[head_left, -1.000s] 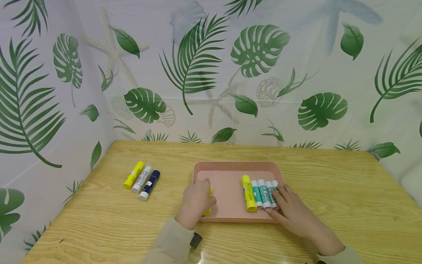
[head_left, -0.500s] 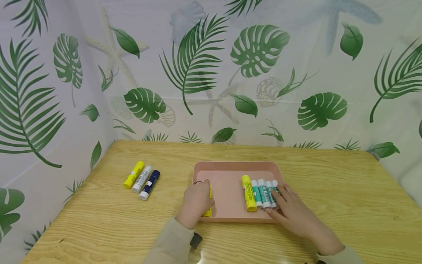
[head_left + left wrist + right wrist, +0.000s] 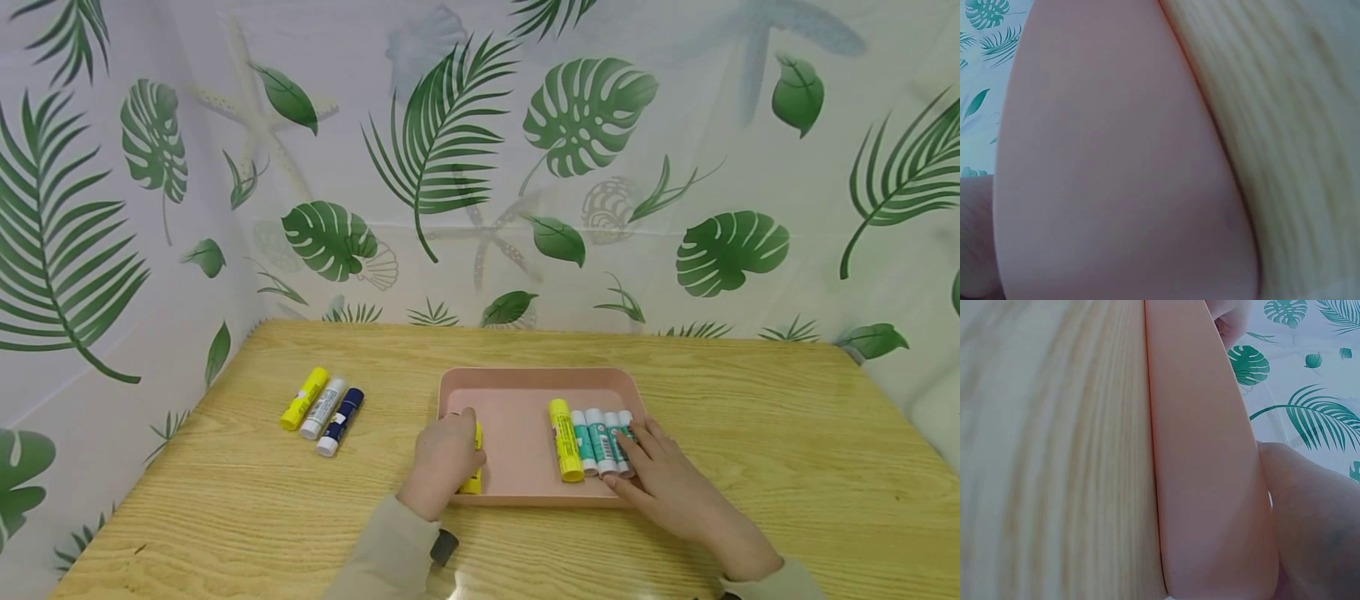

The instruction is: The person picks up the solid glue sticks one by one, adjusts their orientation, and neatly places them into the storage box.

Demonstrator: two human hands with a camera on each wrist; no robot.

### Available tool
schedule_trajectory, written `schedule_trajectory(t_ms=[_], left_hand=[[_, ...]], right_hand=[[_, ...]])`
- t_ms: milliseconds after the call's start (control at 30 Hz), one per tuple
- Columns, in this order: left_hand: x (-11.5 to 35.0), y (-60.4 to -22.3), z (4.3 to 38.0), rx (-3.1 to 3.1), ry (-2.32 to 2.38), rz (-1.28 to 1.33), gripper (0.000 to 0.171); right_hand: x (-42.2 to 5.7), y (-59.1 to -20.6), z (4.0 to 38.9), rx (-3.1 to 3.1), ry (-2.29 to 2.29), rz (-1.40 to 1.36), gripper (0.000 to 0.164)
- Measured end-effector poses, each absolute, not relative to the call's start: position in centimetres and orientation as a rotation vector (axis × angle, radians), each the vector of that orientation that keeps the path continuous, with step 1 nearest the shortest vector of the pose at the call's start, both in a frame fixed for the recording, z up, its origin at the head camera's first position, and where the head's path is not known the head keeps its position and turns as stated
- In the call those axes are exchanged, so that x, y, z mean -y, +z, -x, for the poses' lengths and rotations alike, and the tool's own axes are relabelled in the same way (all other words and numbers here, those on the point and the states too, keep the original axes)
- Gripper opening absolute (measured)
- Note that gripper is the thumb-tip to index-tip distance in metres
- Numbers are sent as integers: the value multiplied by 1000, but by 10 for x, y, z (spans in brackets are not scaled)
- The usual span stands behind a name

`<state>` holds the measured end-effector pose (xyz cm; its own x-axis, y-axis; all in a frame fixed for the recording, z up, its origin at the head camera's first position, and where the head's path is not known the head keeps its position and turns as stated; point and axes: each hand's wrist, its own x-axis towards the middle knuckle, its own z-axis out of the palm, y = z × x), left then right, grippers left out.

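In the head view, a pink tray (image 3: pixel 517 501) lies on the table. My left hand (image 3: pixel 444 454) reaches over its left end with curled fingers and holds a yellow glue stick (image 3: pixel 472 483), mostly hidden beneath the hand. At the tray's right side, another yellow glue stick (image 3: pixel 566 442) lies beside a row of several smaller green-and-white glue sticks (image 3: pixel 599 442). My right hand (image 3: pixel 667 483) rests with extended fingers over the rightmost of these and the tray's right edge. Both wrist views show mainly the tray's outer wall (image 3: pixel 1116 150), with part of the right thumb (image 3: pixel 1316 512) in the right one.
Left of the tray, a yellow glue stick (image 3: pixel 305 398), a white one (image 3: pixel 324 407) and a dark blue one (image 3: pixel 341 422) lie side by side on the wooden table (image 3: pixel 225 500). A leaf-patterned cloth (image 3: pixel 480 167) hangs behind the table.
The yellow glue stick under my left hand has turned slightly against the tray's left end, and the thumb has drawn in a little. My right hand has stayed in place.
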<state>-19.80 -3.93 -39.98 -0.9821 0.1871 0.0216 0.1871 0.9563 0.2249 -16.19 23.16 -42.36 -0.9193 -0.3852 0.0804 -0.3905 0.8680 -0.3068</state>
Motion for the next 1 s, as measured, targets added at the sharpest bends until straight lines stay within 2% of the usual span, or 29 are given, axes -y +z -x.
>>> schedule_trajectory(t_ms=[500,867,1000], left_hand=[[46,-388,201,3065,-313,324,34],[49,-382,202,2902,-228,452,61],[49,-380,201,2879,-213,522,67]], right_hand=[[-232,-424,162,3025,509,-625,70],[-232,-423,162,3022,499,-630,70],[-232,-423,162,3018,496,-632,68]])
